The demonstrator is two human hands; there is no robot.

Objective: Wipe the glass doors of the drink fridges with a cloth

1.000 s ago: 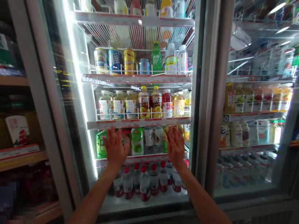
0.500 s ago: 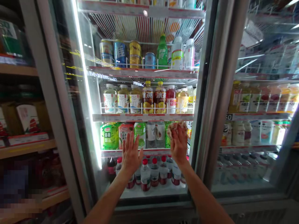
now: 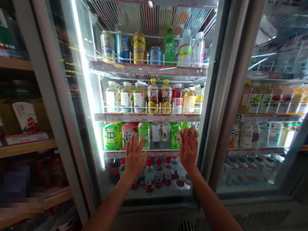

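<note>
My left hand (image 3: 135, 156) lies flat and open against the glass door (image 3: 79, 106) of a lit drinks cooler, fingers spread and pointing up. My right hand (image 3: 189, 149) presses a crumpled pale cloth (image 3: 190, 130) onto the same glass, close to the grey door frame (image 3: 223, 96). Behind the glass at hand height stand green bottles (image 3: 111, 136). Red-capped bottles (image 3: 158, 173) fill the bottom shelf below them.
Higher shelves hold tea bottles (image 3: 154, 98) and cans (image 3: 122, 46). A second cooler door (image 3: 264, 106) with more drinks is on the right. Wooden shelves (image 3: 24, 147) with packaged goods stand on the left.
My left hand has slid right across the glass. My right hand has moved the cloth slightly right and down. The view has dropped a little.
</note>
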